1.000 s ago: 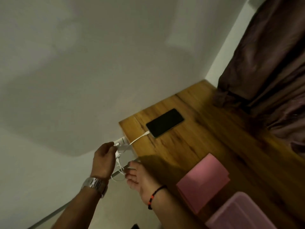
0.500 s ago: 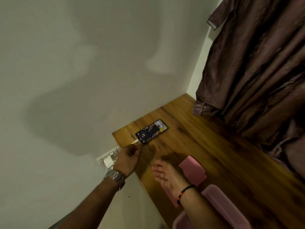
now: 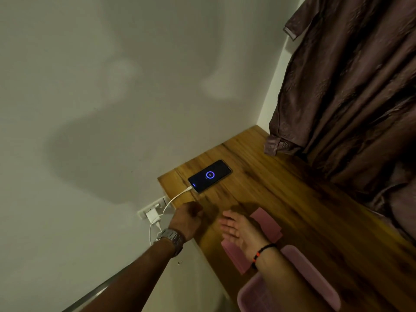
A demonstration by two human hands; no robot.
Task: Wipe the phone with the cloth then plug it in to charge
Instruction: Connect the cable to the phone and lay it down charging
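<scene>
You face a dim corner of a room where a desk meets two walls.
A plain off-white plastered wall (image 3: 94, 91) fills your 9 to 12 o'clock, carrying soft grey shadows; a warm brown wood-grain desk top (image 3: 292, 210) runs from 12 to 5 o'clock; a dark brown crinkled fabric curtain (image 3: 351, 104) hangs at your 2 o'clock, its hem resting on the wood.

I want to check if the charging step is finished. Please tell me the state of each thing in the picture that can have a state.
phone: flat on the wooden desk, screen lit with a blue ring
cable: plugged into the phone
charger: sitting in the wall socket
pink cloth: folded, partly under the right hand
left hand: loosely curled, holding nothing
right hand: open, empty
pink container: contents not visible
</scene>
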